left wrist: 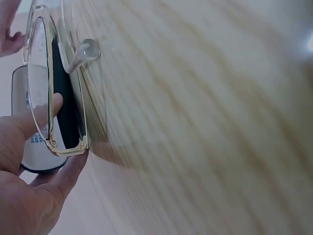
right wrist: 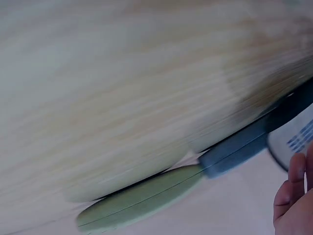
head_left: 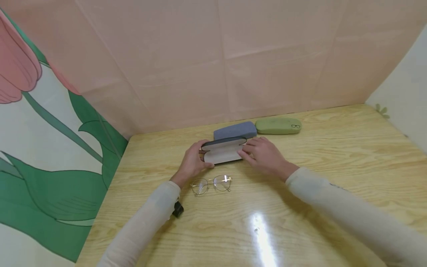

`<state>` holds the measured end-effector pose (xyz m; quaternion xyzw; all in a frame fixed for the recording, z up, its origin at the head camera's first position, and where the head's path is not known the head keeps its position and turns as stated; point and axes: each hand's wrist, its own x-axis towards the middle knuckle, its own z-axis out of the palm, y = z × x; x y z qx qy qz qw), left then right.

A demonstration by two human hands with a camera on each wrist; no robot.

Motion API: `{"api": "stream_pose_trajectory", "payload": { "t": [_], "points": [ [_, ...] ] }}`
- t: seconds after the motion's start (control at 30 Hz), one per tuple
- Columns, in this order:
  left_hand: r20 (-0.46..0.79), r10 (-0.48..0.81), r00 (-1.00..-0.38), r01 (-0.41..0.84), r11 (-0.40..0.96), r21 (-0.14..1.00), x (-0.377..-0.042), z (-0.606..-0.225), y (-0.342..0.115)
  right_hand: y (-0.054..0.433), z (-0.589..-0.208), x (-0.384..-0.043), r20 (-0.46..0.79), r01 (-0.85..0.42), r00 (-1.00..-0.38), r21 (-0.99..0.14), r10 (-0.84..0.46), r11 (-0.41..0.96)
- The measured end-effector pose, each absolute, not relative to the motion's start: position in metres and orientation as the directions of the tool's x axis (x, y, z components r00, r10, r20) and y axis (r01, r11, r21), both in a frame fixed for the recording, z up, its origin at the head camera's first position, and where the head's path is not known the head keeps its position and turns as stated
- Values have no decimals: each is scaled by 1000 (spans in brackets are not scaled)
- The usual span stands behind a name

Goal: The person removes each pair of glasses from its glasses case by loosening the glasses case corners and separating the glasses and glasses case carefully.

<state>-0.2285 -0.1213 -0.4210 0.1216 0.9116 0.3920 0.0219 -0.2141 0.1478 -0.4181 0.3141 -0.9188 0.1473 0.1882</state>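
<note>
A dark glasses case [head_left: 223, 151] stands with its lid raised and its pale lining facing me. My left hand [head_left: 193, 160] grips the left end, thumb along the front edge. At the other end, my right hand [head_left: 263, 154] holds the case with bent fingers, its thumb overlapping the lining. Blue print marks the lining [right wrist: 302, 137] in the right wrist view. Thin-rimmed eyeglasses [head_left: 210, 184] lie on the table just in front of the case. Their gold frame [left wrist: 68, 150] looms large before the left hand [left wrist: 29, 191] in the left wrist view.
Behind the open case lies a blue glasses case [head_left: 235, 130], end to end with a green glasses case [head_left: 275, 126] printed with small spectacles. Both are near the back edge of the wood-grain table [head_left: 333, 155], where a pink sheet [head_left: 233, 66] hangs.
</note>
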Motion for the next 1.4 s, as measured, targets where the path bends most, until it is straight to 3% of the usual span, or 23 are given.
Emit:
{"api": "stream_pose_trajectory", "payload": {
  "t": [0.23, 0.5, 0.93, 1.4],
  "points": [
    [49, 254, -966, 206, 645, 736, -230, -422, -124, 164, -421, -230, 405, -516, -825, -256, -394, 818],
    [45, 317, -947, 242, 617, 749, -229, -423, -123, 166, -425, -241, 246, -432, -901, -433, -357, 791],
    [49, 341, -939, 268, 632, 727, -226, -424, -121, 162, -425, -248, -42, -297, -916, -598, -399, 745],
    [77, 345, -935, 292, 632, 717, -226, -426, -121, 155, -423, -249, -39, -286, -919, -621, -393, 730]
  ]
}}
